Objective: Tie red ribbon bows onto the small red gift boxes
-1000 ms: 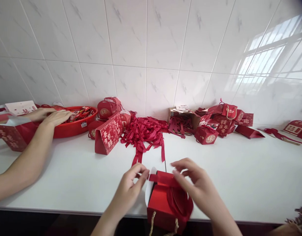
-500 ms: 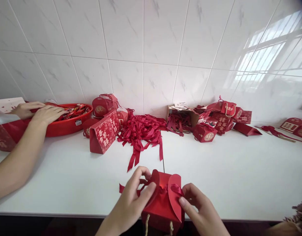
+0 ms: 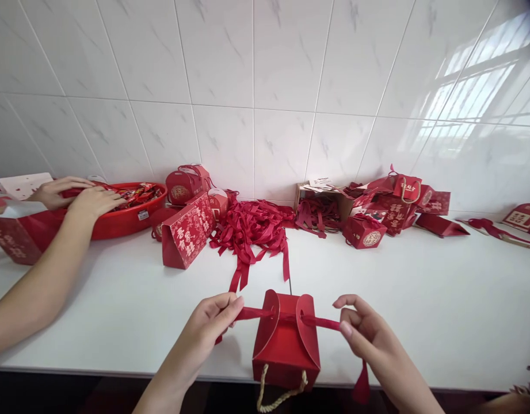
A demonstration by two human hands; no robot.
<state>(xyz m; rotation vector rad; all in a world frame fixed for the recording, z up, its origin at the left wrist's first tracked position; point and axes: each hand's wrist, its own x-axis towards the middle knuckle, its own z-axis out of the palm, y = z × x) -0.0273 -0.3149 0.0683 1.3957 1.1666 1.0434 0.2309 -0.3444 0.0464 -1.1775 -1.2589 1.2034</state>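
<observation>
A small red gift box [image 3: 286,339] with a twisted rope handle [image 3: 286,398] stands at the table's front edge. A red ribbon [image 3: 325,323] runs through holes in its two rounded top flaps. My left hand [image 3: 204,330] is closed on one end of the ribbon, left of the box. On the right, my right hand [image 3: 372,333] pinches the other end between thumb and finger, and the loose tail hangs below it. Between both hands the ribbon is stretched nearly straight. Neither hand touches the box itself.
Behind the box lies a heap of red ribbons [image 3: 258,230]. A co-worker's hands [image 3: 92,201] rest at a red basin [image 3: 122,227] of wrapped sweets on the left. Folded red boxes [image 3: 189,233] and an open carton [image 3: 319,210] line the tiled wall.
Both hands have moved outward from the box, drawing the ribbon ends apart through the flap holes. The ribbon went from bunched to taut, and the rope handle now shows more fully.
</observation>
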